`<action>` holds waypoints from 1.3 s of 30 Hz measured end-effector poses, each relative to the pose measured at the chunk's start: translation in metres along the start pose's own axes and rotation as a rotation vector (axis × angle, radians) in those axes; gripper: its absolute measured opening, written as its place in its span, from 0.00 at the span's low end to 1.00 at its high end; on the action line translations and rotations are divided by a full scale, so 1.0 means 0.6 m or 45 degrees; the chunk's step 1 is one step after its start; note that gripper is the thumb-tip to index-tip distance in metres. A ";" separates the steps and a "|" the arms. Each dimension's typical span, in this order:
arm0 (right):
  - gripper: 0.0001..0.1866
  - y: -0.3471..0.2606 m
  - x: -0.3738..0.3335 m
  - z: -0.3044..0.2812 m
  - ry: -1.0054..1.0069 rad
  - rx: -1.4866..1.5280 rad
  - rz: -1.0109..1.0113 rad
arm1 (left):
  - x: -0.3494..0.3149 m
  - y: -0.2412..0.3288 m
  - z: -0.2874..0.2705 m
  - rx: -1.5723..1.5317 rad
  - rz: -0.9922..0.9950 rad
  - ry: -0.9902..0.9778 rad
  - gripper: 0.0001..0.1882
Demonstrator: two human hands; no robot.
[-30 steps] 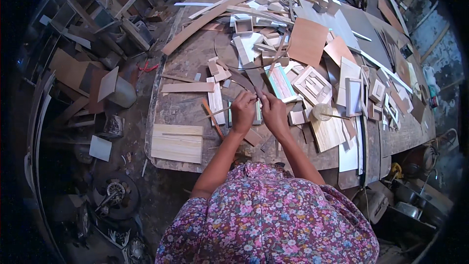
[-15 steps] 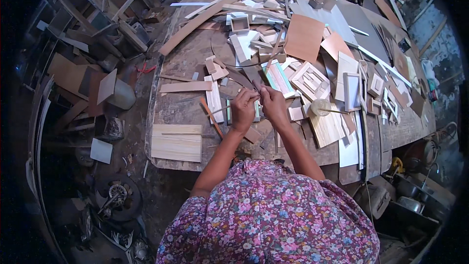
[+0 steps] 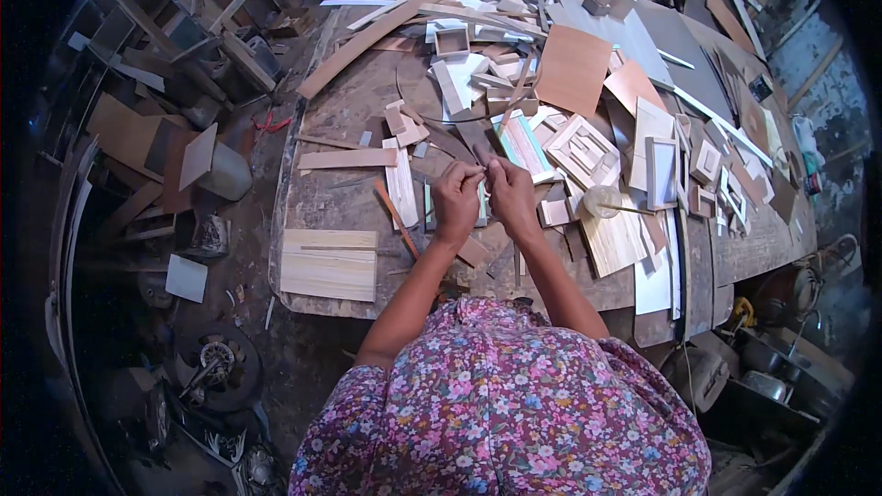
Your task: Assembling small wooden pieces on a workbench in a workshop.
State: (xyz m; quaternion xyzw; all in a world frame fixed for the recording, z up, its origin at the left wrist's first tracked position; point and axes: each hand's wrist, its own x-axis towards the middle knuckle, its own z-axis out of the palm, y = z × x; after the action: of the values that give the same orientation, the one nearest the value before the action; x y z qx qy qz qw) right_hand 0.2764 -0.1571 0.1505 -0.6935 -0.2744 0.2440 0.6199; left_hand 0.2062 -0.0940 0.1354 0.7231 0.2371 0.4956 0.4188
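Note:
My left hand (image 3: 457, 197) and my right hand (image 3: 511, 191) meet over the near middle of the table, fingers pinched and fingertips almost touching. A small dark brown piece (image 3: 481, 155) pokes up from the fingertips of my right hand. Whatever my left fingers pinch is hidden. Just beyond the fingertips lies a flat dark strip (image 3: 471, 135). To the right of it sits a block striped in green, white and pink (image 3: 524, 149). Under and beside my left hand is a green-edged piece (image 3: 429, 207), partly covered.
On the wooden table (image 3: 349, 193) lie small wooden frames (image 3: 583, 154), a brown sheet (image 3: 571, 69), a long curved board (image 3: 395, 32) and a pale panel (image 3: 328, 264) near left. A jar with a stick (image 3: 602, 201) stands right of my hands. Scrap wood crowds the floor at left.
The view has shifted slightly. Both hands stay together in the same spot, with the left fingers curled a little more and slightly lower against the right ones.

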 end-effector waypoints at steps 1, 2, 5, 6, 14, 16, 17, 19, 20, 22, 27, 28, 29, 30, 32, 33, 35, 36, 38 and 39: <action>0.16 -0.003 -0.003 0.003 0.002 0.000 0.003 | -0.002 0.000 0.002 -0.027 -0.017 0.000 0.01; 0.16 -0.006 -0.003 0.006 0.016 -0.026 -0.074 | 0.001 -0.003 0.005 -0.061 -0.075 0.027 0.01; 0.17 0.005 -0.005 0.009 0.063 -0.210 -0.219 | 0.004 -0.011 0.001 0.012 -0.130 0.074 0.01; 0.17 -0.001 -0.008 0.008 0.064 -0.236 -0.207 | 0.005 -0.012 0.001 0.040 -0.090 0.067 0.01; 0.15 -0.023 -0.027 0.016 0.235 -0.411 -0.467 | 0.003 -0.016 0.003 0.068 -0.196 0.016 0.01; 0.15 -0.026 -0.022 0.010 0.215 -0.404 -0.465 | 0.001 -0.017 0.003 0.063 -0.196 -0.045 0.01; 0.15 -0.031 -0.017 0.008 0.201 -0.397 -0.463 | 0.000 -0.015 0.003 0.062 -0.196 -0.051 0.01; 0.15 -0.035 -0.017 0.007 0.191 -0.433 -0.403 | -0.003 -0.013 0.002 0.088 -0.145 -0.052 0.01; 0.14 -0.037 -0.024 0.010 0.169 -0.498 -0.339 | -0.001 -0.015 0.003 0.101 -0.118 -0.044 0.01; 0.15 -0.029 -0.030 0.017 0.128 -0.635 -0.324 | 0.004 -0.021 -0.002 -0.010 -0.201 -0.012 0.01; 0.14 -0.032 -0.020 0.012 0.118 -0.523 -0.252 | -0.005 -0.016 0.004 0.003 -0.162 -0.036 0.03; 0.14 -0.030 -0.021 0.012 0.127 -0.522 -0.312 | -0.010 -0.019 0.004 0.003 -0.163 -0.037 0.03; 0.15 -0.028 -0.017 0.014 0.135 -0.520 -0.376 | -0.008 -0.019 0.004 0.032 -0.179 -0.030 0.03; 0.15 -0.025 -0.019 0.016 0.135 -0.520 -0.377 | -0.006 -0.020 0.004 0.061 -0.195 -0.024 0.03; 0.15 -0.020 -0.033 0.019 0.136 -0.643 -0.339 | -0.002 -0.023 0.004 0.040 -0.245 -0.028 0.03; 0.15 -0.030 -0.034 0.017 0.137 -0.610 -0.397 | -0.002 -0.023 0.003 0.019 -0.297 -0.033 0.02; 0.15 -0.031 -0.025 0.013 0.143 -0.563 -0.372 | -0.006 -0.031 0.007 -0.011 -0.270 -0.038 0.01; 0.15 -0.031 -0.020 0.011 0.151 -0.516 -0.349 | -0.009 -0.028 0.009 -0.020 -0.300 -0.071 0.02; 0.15 -0.036 -0.021 0.011 0.147 -0.549 -0.336 | -0.007 -0.028 0.009 0.038 -0.324 -0.126 0.03; 0.15 -0.038 -0.029 0.014 0.164 -0.549 -0.402 | -0.005 -0.032 0.007 0.036 -0.325 -0.121 0.03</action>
State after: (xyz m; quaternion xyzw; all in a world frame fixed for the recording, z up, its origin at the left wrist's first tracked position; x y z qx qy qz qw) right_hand 0.2562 -0.1608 0.1722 -0.7721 -0.3847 0.0356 0.5046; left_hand 0.2104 -0.0874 0.1171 0.7156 0.3139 0.3999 0.4790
